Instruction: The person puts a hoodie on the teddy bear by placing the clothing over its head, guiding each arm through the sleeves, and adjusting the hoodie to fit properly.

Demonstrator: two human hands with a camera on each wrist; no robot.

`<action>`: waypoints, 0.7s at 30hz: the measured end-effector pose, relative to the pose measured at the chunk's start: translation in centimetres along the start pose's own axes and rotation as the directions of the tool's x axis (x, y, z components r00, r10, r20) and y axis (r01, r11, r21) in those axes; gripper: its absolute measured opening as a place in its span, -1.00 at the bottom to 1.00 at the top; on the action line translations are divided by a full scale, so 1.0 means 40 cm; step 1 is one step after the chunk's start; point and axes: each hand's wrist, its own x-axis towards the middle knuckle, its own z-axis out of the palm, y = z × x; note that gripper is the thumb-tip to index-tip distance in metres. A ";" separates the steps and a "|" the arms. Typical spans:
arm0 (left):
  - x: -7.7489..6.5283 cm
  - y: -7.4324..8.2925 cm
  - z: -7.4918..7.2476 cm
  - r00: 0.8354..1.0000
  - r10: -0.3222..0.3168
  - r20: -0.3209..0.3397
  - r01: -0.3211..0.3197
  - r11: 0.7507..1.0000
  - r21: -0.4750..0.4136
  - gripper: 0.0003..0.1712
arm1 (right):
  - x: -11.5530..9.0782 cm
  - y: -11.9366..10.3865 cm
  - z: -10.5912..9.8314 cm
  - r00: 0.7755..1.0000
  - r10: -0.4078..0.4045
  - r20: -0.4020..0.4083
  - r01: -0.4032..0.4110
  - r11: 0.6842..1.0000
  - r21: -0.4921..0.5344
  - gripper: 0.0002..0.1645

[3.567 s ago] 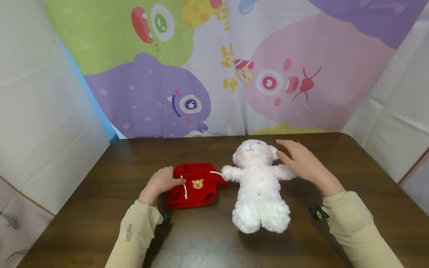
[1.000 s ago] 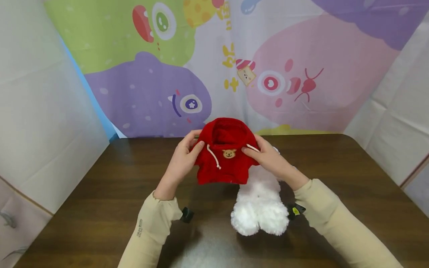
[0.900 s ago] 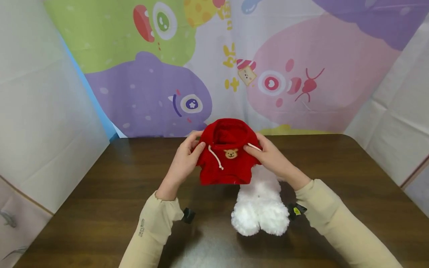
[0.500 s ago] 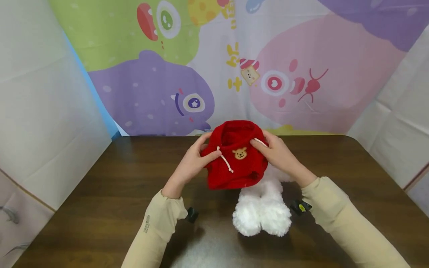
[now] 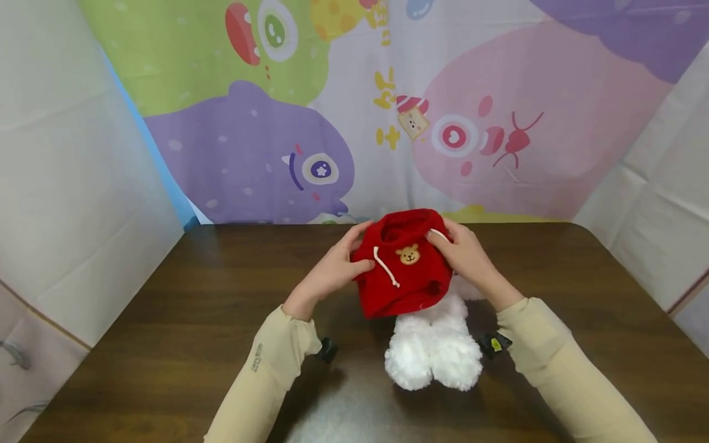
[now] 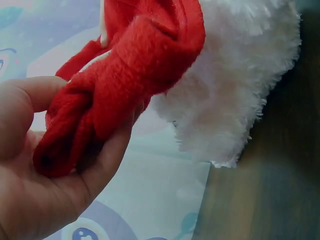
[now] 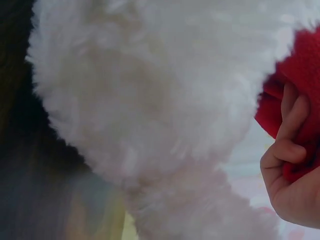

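A small red doll hoodie (image 5: 407, 277) with a bear-face patch and white drawstrings is held up between both hands. My left hand (image 5: 335, 269) grips its left side, thumb in front and fingers behind; the left wrist view shows the bunched sleeve (image 6: 115, 80) in that grasp. My right hand (image 5: 468, 255) pinches the other shoulder near a drawstring, and its fingers (image 7: 295, 115) curl into the red cloth in the right wrist view. Beneath the hoodie a white plush toy (image 5: 434, 357) lies on its back, legs toward me; its head and most of its torso are hidden.
The dark wooden table (image 5: 221, 344) carries the plush toy. A cartoon-print curtain (image 5: 388, 172) hangs behind its far edge, with pale side panels (image 5: 72, 154) left and right. Black wrist-camera mounts (image 5: 327, 351) hang under both sleeves close to the tabletop.
The hoodie, earlier flat on the table under the left hand, was lifted by both hands. Over the last second it moved right and slightly down, tilting over the plush toy's upper body.
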 end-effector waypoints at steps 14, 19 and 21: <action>0.072 -0.055 0.056 0.983 0.026 -0.181 -0.009 0.995 0.095 -0.33 | -0.013 0.053 -0.032 0.995 0.088 -0.036 -0.093 0.986 -0.139 -0.57; 0.085 -0.084 0.080 0.962 -0.087 -0.260 0.110 0.991 0.076 -0.44 | -0.018 0.072 -0.035 0.988 0.151 -0.034 -0.154 0.974 -0.163 -0.57; 0.085 -0.092 0.089 0.955 -0.145 -0.259 0.168 0.984 0.066 -0.51 | -0.021 0.080 -0.037 0.987 0.161 -0.023 -0.162 0.972 -0.170 -0.56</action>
